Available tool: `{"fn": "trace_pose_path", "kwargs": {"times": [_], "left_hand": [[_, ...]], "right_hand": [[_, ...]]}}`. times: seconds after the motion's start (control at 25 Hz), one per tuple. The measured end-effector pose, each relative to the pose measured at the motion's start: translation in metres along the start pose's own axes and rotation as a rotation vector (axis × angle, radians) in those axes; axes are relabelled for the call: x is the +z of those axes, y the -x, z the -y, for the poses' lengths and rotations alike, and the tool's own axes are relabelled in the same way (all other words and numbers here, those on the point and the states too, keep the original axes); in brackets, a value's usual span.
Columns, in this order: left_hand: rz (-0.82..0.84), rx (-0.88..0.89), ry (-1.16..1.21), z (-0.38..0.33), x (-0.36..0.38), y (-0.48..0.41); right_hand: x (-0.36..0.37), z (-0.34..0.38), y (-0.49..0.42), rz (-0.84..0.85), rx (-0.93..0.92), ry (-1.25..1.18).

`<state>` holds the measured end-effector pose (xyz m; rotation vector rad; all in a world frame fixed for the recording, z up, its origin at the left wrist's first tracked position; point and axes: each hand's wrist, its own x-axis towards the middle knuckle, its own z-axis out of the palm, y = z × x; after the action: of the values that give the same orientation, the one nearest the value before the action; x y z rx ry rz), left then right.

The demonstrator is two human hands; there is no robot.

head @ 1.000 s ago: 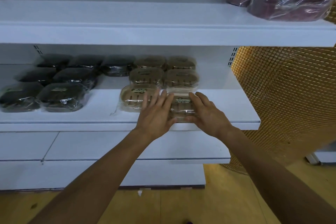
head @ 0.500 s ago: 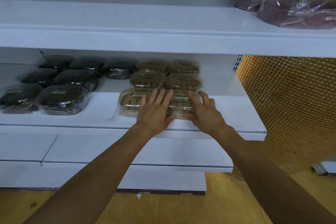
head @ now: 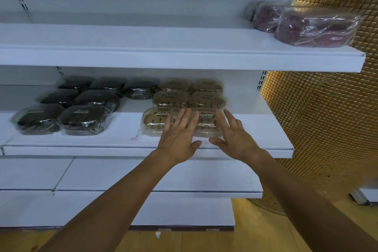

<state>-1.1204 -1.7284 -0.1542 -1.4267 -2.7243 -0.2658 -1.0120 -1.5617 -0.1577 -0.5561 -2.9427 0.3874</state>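
Note:
Several tan plastic-wrapped soap dishes lie in two columns on the middle white shelf (head: 114,141). The front right tan dish (head: 207,122) lies level with the front left tan dish (head: 154,121). My left hand (head: 180,137) is spread with straight fingers, and its fingertips lie over the gap between the two front dishes. My right hand (head: 235,139) is also spread, fingers straight, at the right side of the front right dish. Neither hand grips anything.
Several dark wrapped dishes (head: 81,118) fill the left half of the same shelf. On the upper shelf (head: 184,55), maroon wrapped packs (head: 313,28) sit at the right end. A gold mosaic wall (head: 327,118) stands to the right. Lower shelves and a wood floor lie below.
The front right tan dish has been pushed back from the shelf edge into line with the front left one. Both hands have let go of it and drawn back slightly, fingers spread.

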Motion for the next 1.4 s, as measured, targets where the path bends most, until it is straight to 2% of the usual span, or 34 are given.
{"fn": "trace_pose_path", "kwargs": {"times": [0.36,0.72,1.04,1.24,1.4], "left_hand": [[-0.066,0.18,0.024,-0.032,-0.058,0.031],[-0.319,0.347,0.099,-0.089,-0.137,0.018],[-0.478,0.338,0.097,-0.129,-0.177,-0.019],[-0.465,0.278,0.055,-0.149,-0.185,-0.057],[-0.401,0.22,0.122,-0.164,-0.186,-0.096]], "right_hand": [[-0.074,0.014,0.064,-0.038,-0.113,0.105],[-0.169,0.018,0.091,-0.262,-0.145,0.174],[-0.235,-0.012,0.082,-0.451,-0.171,0.177],[-0.263,-0.053,0.063,-0.527,-0.19,0.222],[-0.274,-0.089,0.034,-0.437,-0.081,0.224]]}}
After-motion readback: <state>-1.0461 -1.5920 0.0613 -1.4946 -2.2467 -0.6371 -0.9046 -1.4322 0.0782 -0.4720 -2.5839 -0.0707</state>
